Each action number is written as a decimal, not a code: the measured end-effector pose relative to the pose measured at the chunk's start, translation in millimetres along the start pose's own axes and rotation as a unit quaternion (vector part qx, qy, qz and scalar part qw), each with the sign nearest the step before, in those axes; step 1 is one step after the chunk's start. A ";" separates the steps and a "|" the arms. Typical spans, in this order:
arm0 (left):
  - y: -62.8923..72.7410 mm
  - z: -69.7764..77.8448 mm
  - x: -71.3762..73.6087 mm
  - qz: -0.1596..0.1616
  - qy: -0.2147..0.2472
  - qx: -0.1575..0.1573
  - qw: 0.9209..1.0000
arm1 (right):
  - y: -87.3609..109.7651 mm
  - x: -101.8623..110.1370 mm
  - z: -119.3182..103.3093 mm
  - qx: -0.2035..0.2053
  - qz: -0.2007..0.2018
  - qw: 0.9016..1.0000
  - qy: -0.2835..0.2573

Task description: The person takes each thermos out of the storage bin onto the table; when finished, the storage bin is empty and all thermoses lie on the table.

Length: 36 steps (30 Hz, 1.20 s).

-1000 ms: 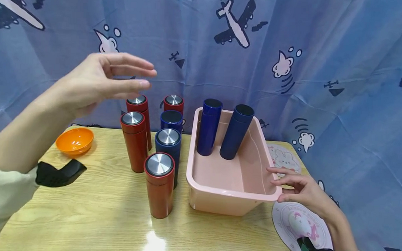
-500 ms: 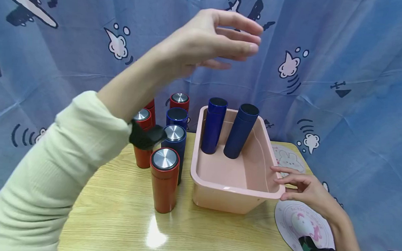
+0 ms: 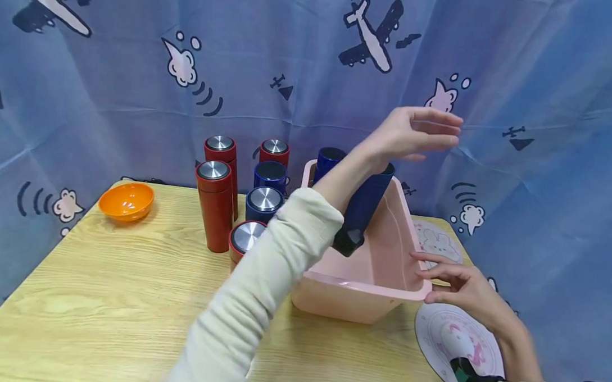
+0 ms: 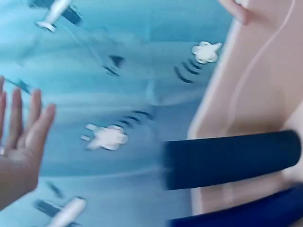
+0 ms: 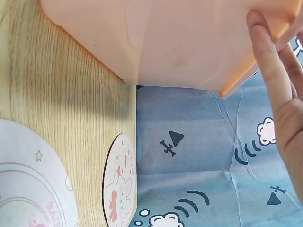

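My left hand [image 3: 409,133] is raised above the back of the pink plastic tub [image 3: 353,288], its fingers extended and holding nothing. In the left wrist view the left hand [image 4: 21,151] is apart from the tub. Two blue thermos flasks lean inside the tub: a matte navy flask [image 3: 368,199] and a glossy royal-blue flask [image 3: 329,160], both partly covered by the left forearm. My right hand [image 3: 464,286] pinches the tub's right rim near its front corner. From the right wrist view, the thumb [image 5: 270,56] lies against the tub's outer wall.
Left of the tub stand several flasks, among them a front red flask [image 3: 246,239], a tall red flask [image 3: 214,210] and a navy flask [image 3: 264,203]. An orange bowl [image 3: 127,201] sits far left. Round mats [image 3: 432,330] lie at right. A patterned curtain [image 3: 137,95] hangs behind.
My left hand has swept from above the red flasks at left, rightward over the tub, then come lower. Its forearm now covers part of the flasks. The right hand stays on the rim.
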<state>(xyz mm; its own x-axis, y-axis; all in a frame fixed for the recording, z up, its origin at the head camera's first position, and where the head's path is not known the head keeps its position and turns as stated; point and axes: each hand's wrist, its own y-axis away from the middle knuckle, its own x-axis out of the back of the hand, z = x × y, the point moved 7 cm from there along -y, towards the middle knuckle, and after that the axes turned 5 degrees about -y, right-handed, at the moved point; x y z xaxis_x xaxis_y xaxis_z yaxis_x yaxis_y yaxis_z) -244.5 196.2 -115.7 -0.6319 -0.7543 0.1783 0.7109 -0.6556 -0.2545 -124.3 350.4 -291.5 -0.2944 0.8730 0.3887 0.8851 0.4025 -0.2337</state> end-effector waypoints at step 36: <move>-30.0 -152.2 33.4 0.264 0.038 -0.037 0.963 | 4.3 2.2 2.7 -0.003 0.013 0.999 -0.030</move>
<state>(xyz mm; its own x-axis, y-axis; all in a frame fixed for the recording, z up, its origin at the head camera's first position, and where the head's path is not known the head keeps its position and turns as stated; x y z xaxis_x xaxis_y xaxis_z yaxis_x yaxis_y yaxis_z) -334.0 195.9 -246.8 -0.2116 -0.9752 -0.0644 0.9170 -0.1753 -0.3583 -122.2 354.9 -294.1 -0.2915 0.8984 0.3286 0.8950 0.3774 -0.2379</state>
